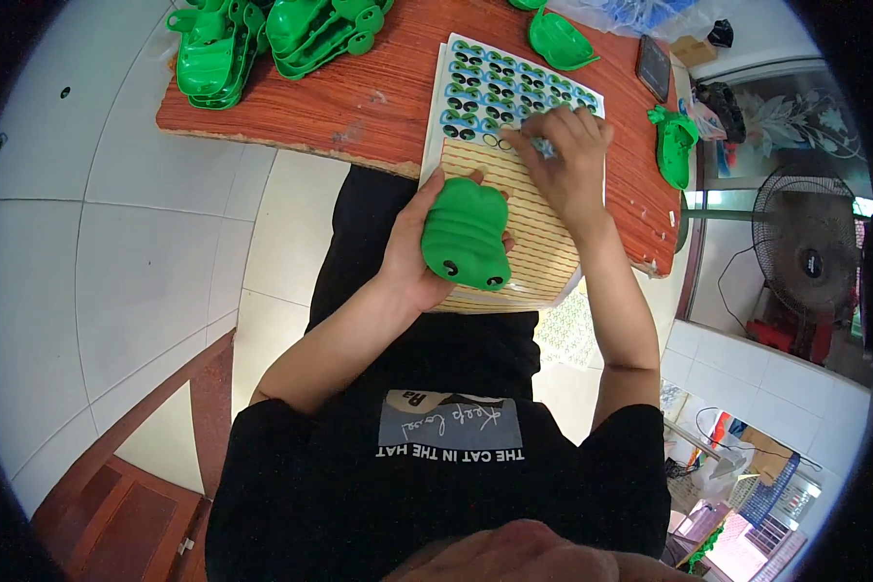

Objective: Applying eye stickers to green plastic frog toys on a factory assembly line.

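My left hand (404, 254) is wrapped round a green plastic toy animal shell (464, 225), ridged across its back, with a black-and-white eye sticker at each corner of its near end. Under and beyond it lies a sheet of eye stickers (468, 85); rows of eyes fill its far part, and the near part shows bare yellowish striped backing. Over the lowest row of stickers, my right hand (574, 160) is closed with thumb and fingers pinched near the sheet. A small pale-blue scrap shows beneath that hand. Whatever sits between its fingertips is too small to make out.
Stacked green plastic shells (213, 53) stand at the table's far left. Another green piece (563, 41) lies beyond the sheet, near a dark phone (653, 68). At the right edge sits a green shell (676, 150). A black fan (807, 257) stands off to the right.
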Demonstrator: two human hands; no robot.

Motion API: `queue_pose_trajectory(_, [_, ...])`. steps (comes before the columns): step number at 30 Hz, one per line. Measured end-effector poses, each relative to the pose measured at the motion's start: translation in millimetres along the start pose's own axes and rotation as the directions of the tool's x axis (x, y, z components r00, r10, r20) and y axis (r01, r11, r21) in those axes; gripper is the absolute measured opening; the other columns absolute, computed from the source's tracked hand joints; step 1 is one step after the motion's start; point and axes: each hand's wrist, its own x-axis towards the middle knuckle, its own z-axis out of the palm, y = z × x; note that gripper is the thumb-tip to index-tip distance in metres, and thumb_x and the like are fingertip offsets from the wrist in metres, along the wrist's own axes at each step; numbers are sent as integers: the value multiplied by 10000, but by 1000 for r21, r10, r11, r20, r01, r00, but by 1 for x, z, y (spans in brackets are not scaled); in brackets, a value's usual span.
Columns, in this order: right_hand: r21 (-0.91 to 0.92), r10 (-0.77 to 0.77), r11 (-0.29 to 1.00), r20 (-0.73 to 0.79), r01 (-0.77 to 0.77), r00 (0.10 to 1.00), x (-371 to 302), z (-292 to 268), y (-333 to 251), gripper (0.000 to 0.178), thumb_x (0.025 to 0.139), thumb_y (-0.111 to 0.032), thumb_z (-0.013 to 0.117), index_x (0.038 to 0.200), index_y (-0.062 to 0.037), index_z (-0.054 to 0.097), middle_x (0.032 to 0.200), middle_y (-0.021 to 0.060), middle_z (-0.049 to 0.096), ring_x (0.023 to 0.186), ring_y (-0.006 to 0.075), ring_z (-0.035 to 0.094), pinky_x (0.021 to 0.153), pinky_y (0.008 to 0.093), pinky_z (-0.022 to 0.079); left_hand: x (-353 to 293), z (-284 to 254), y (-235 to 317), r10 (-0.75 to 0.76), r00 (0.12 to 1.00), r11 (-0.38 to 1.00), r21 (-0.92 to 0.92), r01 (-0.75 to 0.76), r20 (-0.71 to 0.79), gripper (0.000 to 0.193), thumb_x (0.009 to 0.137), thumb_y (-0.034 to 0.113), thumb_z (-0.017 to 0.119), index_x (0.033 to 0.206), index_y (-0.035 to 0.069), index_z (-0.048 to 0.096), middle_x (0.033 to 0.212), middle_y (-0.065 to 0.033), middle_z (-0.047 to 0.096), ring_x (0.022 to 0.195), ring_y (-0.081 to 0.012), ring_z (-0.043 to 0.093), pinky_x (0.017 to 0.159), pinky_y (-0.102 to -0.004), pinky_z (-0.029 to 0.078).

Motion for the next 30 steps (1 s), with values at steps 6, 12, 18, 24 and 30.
queue_pose_trajectory(6, [388,264,879,85,-276,961,-31,-28,-38,237,607,-68,767,696,-87,548,670,-14,536,629,134,482,625,274,333,-3,-4,2,12,999,1000,-5,-11,42,410,891,417,411,1136,91,462,1028,-97,556,924,-235,543,815,-440,436])
queue_pose_trajectory(12, [363,228,896,114,-254,967,-47,-22,-45,208,637,-73,756,711,-66,562,683,6,549,644,145,478,624,265,355,1,-10,5,-23,996,998,-57,28,86,438,901,407,385,1164,68,471,1055,-118,556,978,-247,539,859,-464,419])
queue_pose_trajectory(18, [364,224,895,133,-258,965,-47,-19,-43,226,626,-108,766,719,-69,564,685,10,552,670,159,477,651,275,340,1,-11,5,-30,998,999,-15,30,55,440,897,413,394,1154,67,483,1049,-119,558,965,-247,543,849,-455,426])
queue_pose_trajectory(24, [361,195,904,129,-230,972,-44,-18,-42,239,605,-205,771,708,-111,577,673,7,543,688,190,490,671,310,306,0,-9,6,-34,998,999,-38,36,51,442,892,412,410,1160,67,482,1044,-116,560,956,-250,544,842,-451,431])
queue_pose_trajectory(30, [306,148,935,117,-177,982,-42,-18,-40,241,610,-220,766,713,-125,570,662,2,518,675,185,477,657,317,286,0,-7,5,-16,1000,1000,-6,16,16,449,892,412,406,1168,64,476,1044,-119,557,953,-253,544,840,-449,433])
